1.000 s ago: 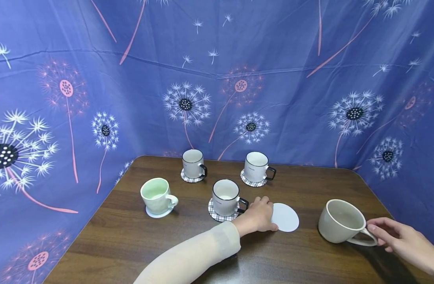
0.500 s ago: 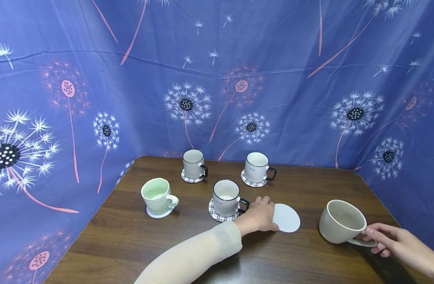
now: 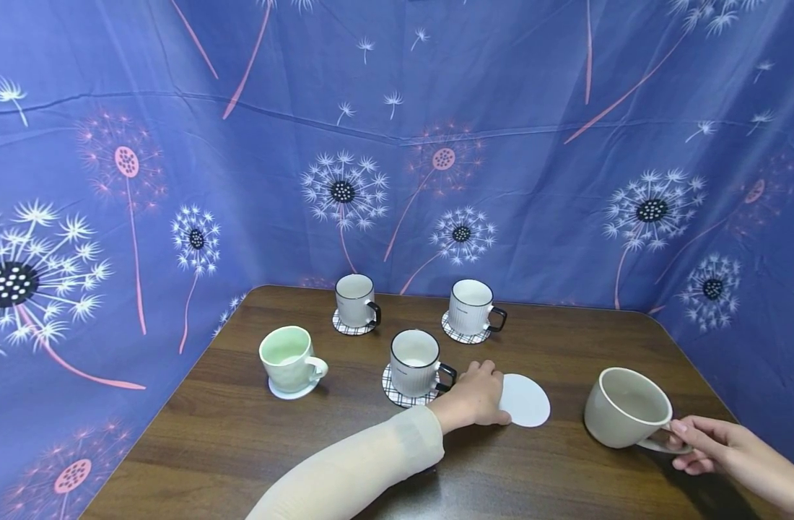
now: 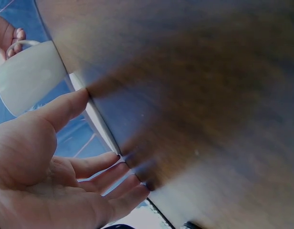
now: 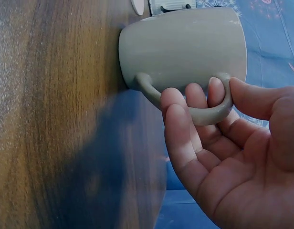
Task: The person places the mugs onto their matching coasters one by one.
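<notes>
In the head view my left hand (image 3: 473,399) rests at the left edge of a round white coaster (image 3: 527,401) lying flat on the table. The left wrist view has that hand (image 4: 66,162) with thumb and fingers spread, their tips at the coaster's (image 4: 100,125) edge. At the right, my right hand (image 3: 728,451) grips the handle of a large beige mug (image 3: 621,415). In the right wrist view the hand's (image 5: 233,143) fingers go through the mug's (image 5: 185,55) handle, the thumb near its top. The mug stands upright, right of the white coaster.
On the wooden table (image 3: 241,462), white black-rimmed mugs stand on checked coasters: one in the middle (image 3: 413,368), one back left (image 3: 354,300) and one back right (image 3: 470,307). A pale green cup (image 3: 286,361) sits on a white coaster at the left. Blue dandelion cloth (image 3: 533,180) surrounds the table.
My right fingers have moved from pinching the handle's outer side to curling through it. The left hand has stayed by the coaster. The mugs have not moved on the table.
</notes>
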`<state>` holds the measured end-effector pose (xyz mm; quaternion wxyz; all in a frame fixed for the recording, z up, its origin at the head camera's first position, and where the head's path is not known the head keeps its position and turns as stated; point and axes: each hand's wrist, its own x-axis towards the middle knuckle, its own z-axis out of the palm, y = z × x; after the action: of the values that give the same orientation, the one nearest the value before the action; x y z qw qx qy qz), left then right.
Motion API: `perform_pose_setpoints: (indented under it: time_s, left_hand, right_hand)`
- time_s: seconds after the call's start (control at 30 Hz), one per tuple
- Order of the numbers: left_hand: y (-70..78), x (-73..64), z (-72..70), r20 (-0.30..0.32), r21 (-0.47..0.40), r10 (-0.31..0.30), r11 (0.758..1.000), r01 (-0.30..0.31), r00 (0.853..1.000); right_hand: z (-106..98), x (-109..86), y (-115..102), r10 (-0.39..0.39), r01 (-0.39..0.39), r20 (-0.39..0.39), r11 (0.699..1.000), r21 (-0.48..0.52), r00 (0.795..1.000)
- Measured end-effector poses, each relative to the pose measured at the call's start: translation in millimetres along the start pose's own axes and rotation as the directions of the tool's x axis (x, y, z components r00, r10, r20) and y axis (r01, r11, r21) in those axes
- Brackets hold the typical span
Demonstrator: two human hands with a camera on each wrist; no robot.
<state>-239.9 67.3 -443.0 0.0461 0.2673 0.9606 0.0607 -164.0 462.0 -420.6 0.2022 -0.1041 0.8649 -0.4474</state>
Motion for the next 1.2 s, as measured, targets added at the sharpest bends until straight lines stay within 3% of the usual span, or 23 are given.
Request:
perform_pose_setpoints:
  time_s: [0.23, 0.43, 0.7, 1.0, 1.2]
  left_hand:
    - [-0.4, 0.9, 3.4, -0.004, 0.008, 0.001, 1.000, -0.001, 1.000]
    - [-3.3, 8.2, 12.0, -0.018, 0.019, 0.005, 1.000, -0.005, 1.000]
    - [-3.4, 6.1, 9.4, -0.004, 0.022, 0.010, 1.000, -0.010, 1.000]
    - [-3.1, 6.0, 9.2, -0.004, 0.012, 0.007, 1.000, -0.007, 1.000]
    - [-2.0, 6.9, 11.7, -0.011, 0.005, 0.003, 1.000, -0.003, 1.000]
  right_hand:
    - [0.6, -0.1, 3.9, -0.020, 0.020, -0.001, 1.000, -0.023, 1.000]
    - [8.8, 0.2, 1.3, -0.089, 0.083, -0.083, 0.994, -0.078, 0.993]
    - [20.2, 6.7, -12.2, -0.095, 0.075, -0.200, 0.992, -0.104, 0.975]
    - [29.3, 16.9, -34.5, -0.109, 0.077, -0.229, 0.987, -0.143, 0.967]
    - [41.2, 27.8, -46.0, -0.185, 0.156, -0.214, 0.977, -0.144, 0.959]
